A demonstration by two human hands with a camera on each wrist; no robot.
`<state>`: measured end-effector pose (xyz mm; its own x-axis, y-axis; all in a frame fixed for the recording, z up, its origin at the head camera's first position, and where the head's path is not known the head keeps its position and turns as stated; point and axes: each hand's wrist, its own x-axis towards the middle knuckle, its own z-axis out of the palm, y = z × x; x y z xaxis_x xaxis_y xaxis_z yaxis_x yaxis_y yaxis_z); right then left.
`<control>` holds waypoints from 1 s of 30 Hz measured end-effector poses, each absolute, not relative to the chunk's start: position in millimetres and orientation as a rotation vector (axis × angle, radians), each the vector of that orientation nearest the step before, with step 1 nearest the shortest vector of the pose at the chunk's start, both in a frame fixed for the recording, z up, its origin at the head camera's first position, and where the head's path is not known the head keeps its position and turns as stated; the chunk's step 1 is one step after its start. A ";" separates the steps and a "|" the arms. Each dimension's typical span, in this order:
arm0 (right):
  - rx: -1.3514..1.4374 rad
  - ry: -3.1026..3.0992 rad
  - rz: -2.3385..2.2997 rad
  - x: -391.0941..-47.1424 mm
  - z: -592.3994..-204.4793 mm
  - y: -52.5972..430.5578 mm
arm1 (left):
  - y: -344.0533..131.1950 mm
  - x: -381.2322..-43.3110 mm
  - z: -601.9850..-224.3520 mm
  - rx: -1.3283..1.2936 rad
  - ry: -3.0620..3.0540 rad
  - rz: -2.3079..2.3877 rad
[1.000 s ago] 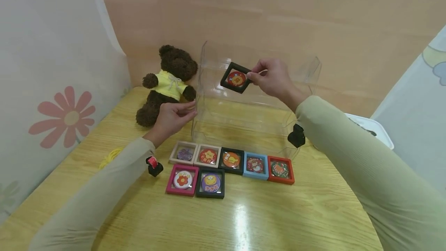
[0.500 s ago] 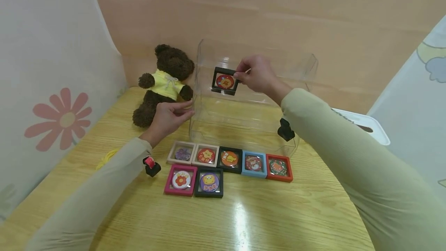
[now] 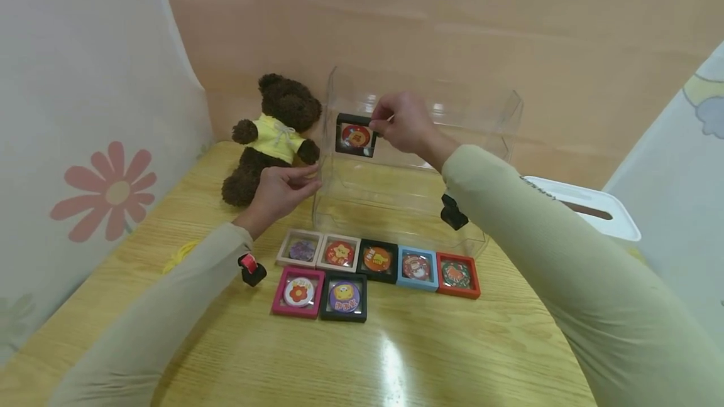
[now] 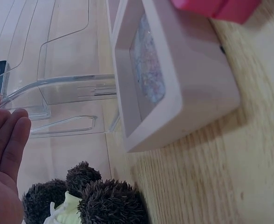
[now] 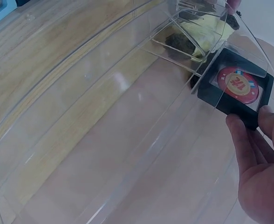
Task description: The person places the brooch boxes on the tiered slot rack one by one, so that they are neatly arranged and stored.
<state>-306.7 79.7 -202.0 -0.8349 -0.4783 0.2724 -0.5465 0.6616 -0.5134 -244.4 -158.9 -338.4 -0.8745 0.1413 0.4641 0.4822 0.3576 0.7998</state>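
My right hand [image 3: 404, 123] pinches the right edge of a black square frame [image 3: 340, 137] holding a round red badge. This frame stands at the left end of the upper tier of a clear plastic display rack [image 3: 396, 196]; in the right wrist view the black frame [image 5: 211, 93] is seen partly behind the rack's clear lip. My left hand [image 3: 278, 196] pinches the rack's left side edge between thumb and fingertips. In front of the rack, several framed badges lie in two rows, among them a light pink frame [image 4: 197, 93], a blue one [image 3: 417, 286] and a red one [image 3: 458, 293].
A brown teddy bear [image 3: 277, 137] in a yellow top leans at the back left beside the rack. Yellow cord [image 3: 180, 256] lies near the left table edge. A white box [image 3: 622, 222] with a slot stands at the right, partly behind the right sleeve.
My right hand has carried the black frame left and slightly down to the upper tier's left end, turning it from tilted to upright. My left hand has stayed at the rack's edge.
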 end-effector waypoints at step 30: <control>1.008 -2.521 0.552 -242.0 -246.6 205.6 | -154.9 -228.0 -315.1 -0.511 -2.399 -1.500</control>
<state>-242.0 205.6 -246.6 -0.6762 -0.5674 0.4699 -0.7119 0.6674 -0.2187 -228.0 -154.9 -315.1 -0.9026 0.1542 0.4020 0.4289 0.4028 0.8086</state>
